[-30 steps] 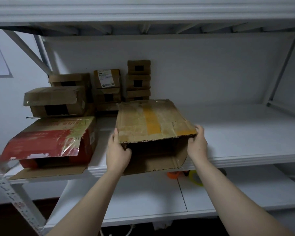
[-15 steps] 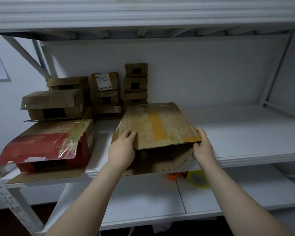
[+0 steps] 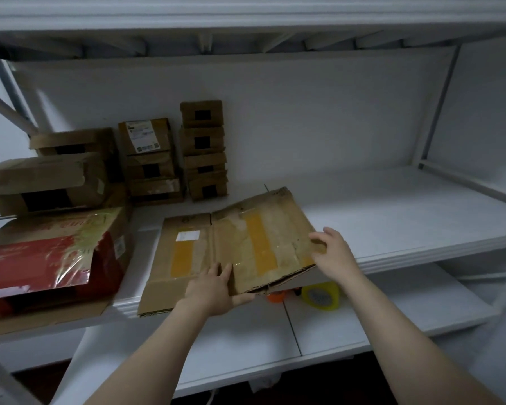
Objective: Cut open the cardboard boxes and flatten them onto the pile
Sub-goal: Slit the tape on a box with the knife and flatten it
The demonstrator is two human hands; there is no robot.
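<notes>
Several small taped boxes [image 3: 203,150] stacked at the back, red box [image 3: 50,258] just left. Flattened cardboard box [image 3: 231,249] lies overhanging the shelf [image 3: 392,217] front; left hand [image 3: 214,290] pinches its near edge, right hand [image 3: 333,255] grips its lifted right corner.

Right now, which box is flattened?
The brown box with yellow tape, held by the left hand and right hand; the red box and small boxes stand unflattened.
</notes>
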